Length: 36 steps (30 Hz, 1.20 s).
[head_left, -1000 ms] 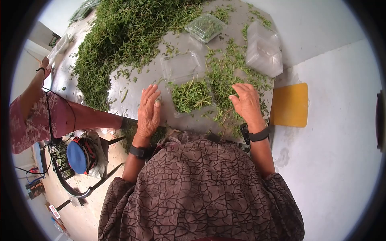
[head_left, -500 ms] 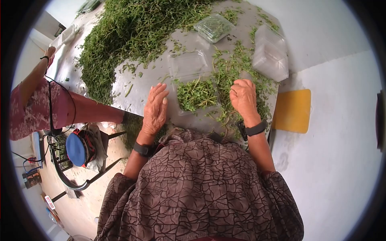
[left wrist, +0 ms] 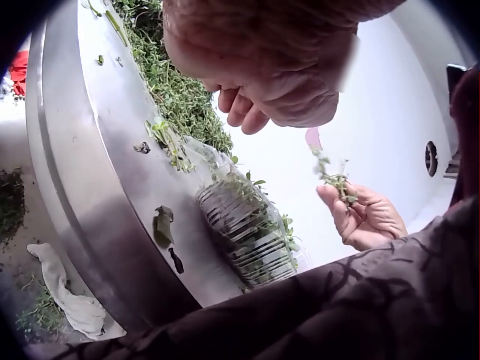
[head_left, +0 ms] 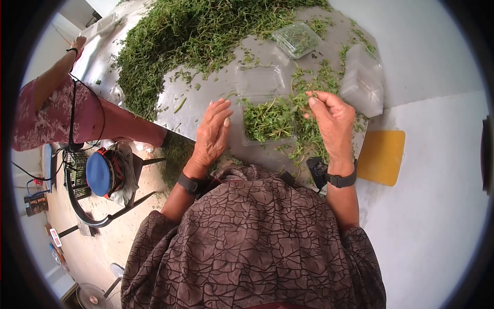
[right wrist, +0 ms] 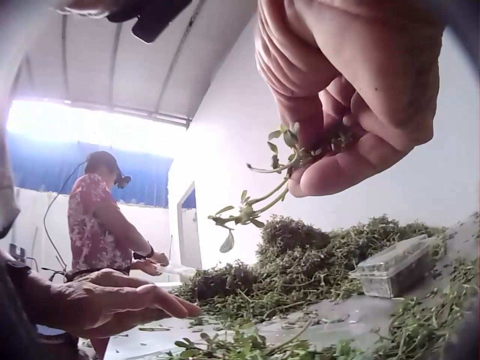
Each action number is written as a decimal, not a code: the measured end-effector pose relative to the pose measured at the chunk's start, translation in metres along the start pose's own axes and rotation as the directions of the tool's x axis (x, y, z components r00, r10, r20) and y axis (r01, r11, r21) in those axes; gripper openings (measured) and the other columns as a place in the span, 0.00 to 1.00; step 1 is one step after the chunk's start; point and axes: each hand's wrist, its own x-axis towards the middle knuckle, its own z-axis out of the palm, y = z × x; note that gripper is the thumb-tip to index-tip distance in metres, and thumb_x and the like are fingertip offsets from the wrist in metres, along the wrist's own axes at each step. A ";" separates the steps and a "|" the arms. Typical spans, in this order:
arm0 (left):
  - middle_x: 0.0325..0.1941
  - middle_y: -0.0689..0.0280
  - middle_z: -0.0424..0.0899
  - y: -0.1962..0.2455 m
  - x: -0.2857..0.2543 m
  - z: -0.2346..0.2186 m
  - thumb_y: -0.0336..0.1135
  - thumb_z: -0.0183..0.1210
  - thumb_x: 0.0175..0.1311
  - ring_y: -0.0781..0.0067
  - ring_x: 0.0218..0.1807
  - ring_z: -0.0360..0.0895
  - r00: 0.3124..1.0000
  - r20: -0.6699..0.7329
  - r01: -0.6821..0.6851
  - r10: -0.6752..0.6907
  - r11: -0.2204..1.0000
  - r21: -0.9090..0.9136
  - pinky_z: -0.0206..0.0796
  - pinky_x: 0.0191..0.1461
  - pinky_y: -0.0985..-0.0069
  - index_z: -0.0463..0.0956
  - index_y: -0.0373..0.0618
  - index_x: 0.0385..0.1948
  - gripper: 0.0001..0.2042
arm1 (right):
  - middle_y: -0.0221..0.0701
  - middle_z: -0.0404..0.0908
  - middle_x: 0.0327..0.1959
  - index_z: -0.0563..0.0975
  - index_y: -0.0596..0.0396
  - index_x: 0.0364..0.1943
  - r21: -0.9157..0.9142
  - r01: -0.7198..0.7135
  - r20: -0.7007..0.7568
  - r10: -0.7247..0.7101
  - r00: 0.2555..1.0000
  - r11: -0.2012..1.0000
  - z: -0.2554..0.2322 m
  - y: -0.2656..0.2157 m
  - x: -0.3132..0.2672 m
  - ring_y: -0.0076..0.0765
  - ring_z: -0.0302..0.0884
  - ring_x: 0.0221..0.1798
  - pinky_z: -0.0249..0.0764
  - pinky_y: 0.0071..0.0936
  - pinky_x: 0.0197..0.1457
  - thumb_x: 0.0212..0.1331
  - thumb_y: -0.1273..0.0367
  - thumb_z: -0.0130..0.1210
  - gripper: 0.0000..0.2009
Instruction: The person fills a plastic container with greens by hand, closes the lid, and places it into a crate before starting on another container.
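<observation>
Between thumb and fingers, my right hand (head_left: 335, 123) pinches a few leafy green sprigs (right wrist: 259, 202), raised above the table at the right of an opened clear plastic box (head_left: 248, 140). Cut greens (head_left: 267, 121) fill the box's base, and its lid (head_left: 261, 81) lies folded back behind it. My left hand (head_left: 212, 131) hovers to the left of the box with fingers extended and holds nothing. In the left wrist view the box's ribbed side (left wrist: 247, 232) shows below that hand.
A large heap of greens (head_left: 170, 51) covers the far left of the metal table (head_left: 177, 116). A closed filled box (head_left: 297, 40) and stacked clear boxes (head_left: 363, 82) stand behind on the right. Another person (right wrist: 105, 217) works at the far left. A yellow board (head_left: 382, 157) is beside the table.
My right hand has risen from the loose greens and now pinches sprigs. The left hand stays beside the box with fingers extended. The head view has shifted slightly.
</observation>
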 end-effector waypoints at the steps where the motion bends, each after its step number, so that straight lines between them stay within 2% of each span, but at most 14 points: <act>1: 0.57 0.55 0.74 0.000 0.000 0.000 0.27 0.50 0.64 0.51 0.65 0.65 1.000 0.000 -0.004 0.004 1.000 0.000 0.49 0.72 0.54 0.74 0.38 0.46 0.10 | 0.29 0.80 0.29 0.79 0.66 0.36 0.073 -0.037 0.040 0.034 0.999 0.997 0.009 0.001 0.000 0.16 0.70 0.27 0.69 0.15 0.30 0.60 0.76 0.53 0.06; 4: 0.57 0.55 0.74 0.002 0.001 -0.002 0.26 0.50 0.64 0.51 0.65 0.65 1.000 -0.010 0.001 -0.001 1.000 0.015 0.49 0.72 0.54 0.74 0.38 0.45 0.10 | 0.29 0.79 0.26 0.78 0.66 0.35 0.107 -0.104 0.149 0.087 0.985 0.989 0.021 0.012 -0.005 0.19 0.72 0.27 0.69 0.17 0.30 0.62 0.73 0.53 0.07; 6: 0.57 0.55 0.74 0.002 -0.001 -0.005 0.26 0.50 0.64 0.51 0.65 0.65 1.000 -0.018 0.016 -0.016 0.999 0.029 0.49 0.72 0.54 0.74 0.38 0.45 0.10 | 0.30 0.79 0.23 0.77 0.67 0.35 -0.166 -0.105 0.190 0.137 0.972 0.980 0.016 0.025 -0.012 0.21 0.73 0.27 0.70 0.20 0.31 0.62 0.70 0.54 0.09; 7: 0.57 0.55 0.74 0.002 -0.003 -0.006 0.26 0.50 0.64 0.52 0.65 0.65 1.000 -0.022 0.017 -0.017 0.999 0.028 0.49 0.72 0.54 0.74 0.38 0.46 0.10 | 0.31 0.77 0.21 0.77 0.65 0.34 -0.219 -0.025 0.154 0.059 0.986 0.975 0.013 0.034 -0.015 0.23 0.72 0.24 0.69 0.23 0.30 0.61 0.69 0.55 0.10; 11: 0.57 0.55 0.74 -0.002 -0.006 -0.005 0.26 0.50 0.64 0.51 0.65 0.65 1.000 -0.018 0.007 -0.006 0.999 0.042 0.49 0.72 0.54 0.73 0.40 0.47 0.11 | 0.34 0.72 0.17 0.78 0.63 0.32 -0.406 0.031 0.127 0.023 0.992 0.913 -0.006 0.036 -0.021 0.25 0.65 0.20 0.65 0.26 0.27 0.59 0.70 0.55 0.08; 15: 0.60 0.55 0.71 0.001 0.006 -0.001 0.26 0.51 0.63 0.51 0.66 0.63 0.998 0.008 -0.061 0.060 0.997 0.046 0.50 0.72 0.54 0.72 0.41 0.49 0.13 | 0.34 0.71 0.16 0.78 0.64 0.32 -0.467 0.002 0.099 0.050 0.994 0.884 -0.017 0.043 -0.029 0.25 0.63 0.19 0.64 0.27 0.26 0.59 0.71 0.55 0.08; 18: 0.65 0.57 0.67 0.014 0.025 0.002 0.26 0.52 0.61 0.52 0.70 0.58 0.984 0.134 -0.128 0.115 0.987 0.094 0.48 0.73 0.54 0.70 0.44 0.55 0.18 | 0.34 0.70 0.16 0.78 0.64 0.31 -0.458 -0.015 0.098 0.067 0.993 0.889 -0.020 0.043 -0.033 0.25 0.63 0.19 0.64 0.27 0.26 0.59 0.71 0.55 0.08; 20: 0.67 0.58 0.65 0.022 0.037 0.007 0.29 0.56 0.59 0.52 0.71 0.55 0.940 0.278 -0.250 0.199 0.954 0.164 0.48 0.73 0.54 0.69 0.47 0.57 0.21 | 0.34 0.69 0.16 0.77 0.64 0.31 -0.459 -0.011 0.108 0.068 0.992 0.888 -0.020 0.042 -0.035 0.25 0.62 0.18 0.63 0.27 0.25 0.58 0.71 0.55 0.07; 24: 0.65 0.58 0.67 0.019 0.049 0.022 0.31 0.59 0.57 0.53 0.71 0.55 0.881 0.390 -0.347 0.267 0.926 0.149 0.47 0.74 0.54 0.71 0.46 0.55 0.21 | 0.35 0.69 0.16 0.77 0.63 0.31 -0.469 0.016 0.091 0.030 0.995 0.883 -0.026 0.046 -0.039 0.26 0.62 0.18 0.63 0.27 0.24 0.58 0.72 0.56 0.07; 27: 0.57 0.58 0.73 0.017 0.055 0.030 0.32 0.61 0.55 0.55 0.66 0.63 0.847 0.431 -0.423 0.311 0.886 0.190 0.54 0.70 0.58 0.74 0.44 0.51 0.19 | 0.37 0.69 0.16 0.77 0.63 0.30 -0.505 -0.029 0.036 0.054 0.998 0.863 -0.042 0.050 -0.042 0.27 0.63 0.18 0.63 0.27 0.24 0.57 0.72 0.56 0.06; 29: 0.44 0.61 0.76 0.021 0.058 0.030 0.32 0.62 0.54 0.58 0.54 0.70 0.875 0.400 -0.365 0.275 0.916 0.168 0.64 0.59 0.63 0.77 0.43 0.43 0.14 | 0.39 0.71 0.16 0.77 0.63 0.30 -0.571 -0.050 -0.012 0.053 0.999 0.819 -0.053 0.049 -0.044 0.30 0.66 0.18 0.64 0.28 0.25 0.57 0.71 0.56 0.06; 30: 0.44 0.61 0.76 0.021 0.058 0.032 0.32 0.62 0.54 0.58 0.54 0.70 0.868 0.408 -0.371 0.283 0.916 0.154 0.64 0.59 0.63 0.77 0.43 0.43 0.14 | 0.39 0.71 0.16 0.77 0.63 0.30 -0.575 -0.065 -0.027 0.060 0.998 0.816 -0.059 0.051 -0.046 0.30 0.66 0.18 0.64 0.28 0.25 0.57 0.71 0.56 0.06; 32: 0.34 0.63 0.75 0.020 0.057 0.037 0.31 0.63 0.53 0.61 0.42 0.72 0.895 0.353 -0.381 0.272 0.878 0.288 0.65 0.48 0.66 0.78 0.42 0.36 0.10 | 0.40 0.72 0.17 0.78 0.62 0.30 -0.620 -0.123 -0.107 0.072 0.992 0.775 -0.067 0.056 -0.049 0.33 0.67 0.18 0.65 0.29 0.25 0.56 0.71 0.56 0.06; 36: 0.30 0.63 0.75 0.022 0.054 0.041 0.32 0.63 0.53 0.61 0.38 0.72 0.931 0.304 -0.310 0.203 0.879 0.361 0.65 0.44 0.67 0.77 0.42 0.33 0.08 | 0.43 0.77 0.22 0.79 0.59 0.30 -0.715 -0.162 -0.136 0.093 0.986 0.680 -0.071 0.052 -0.055 0.44 0.75 0.24 0.70 0.35 0.30 0.53 0.70 0.58 0.06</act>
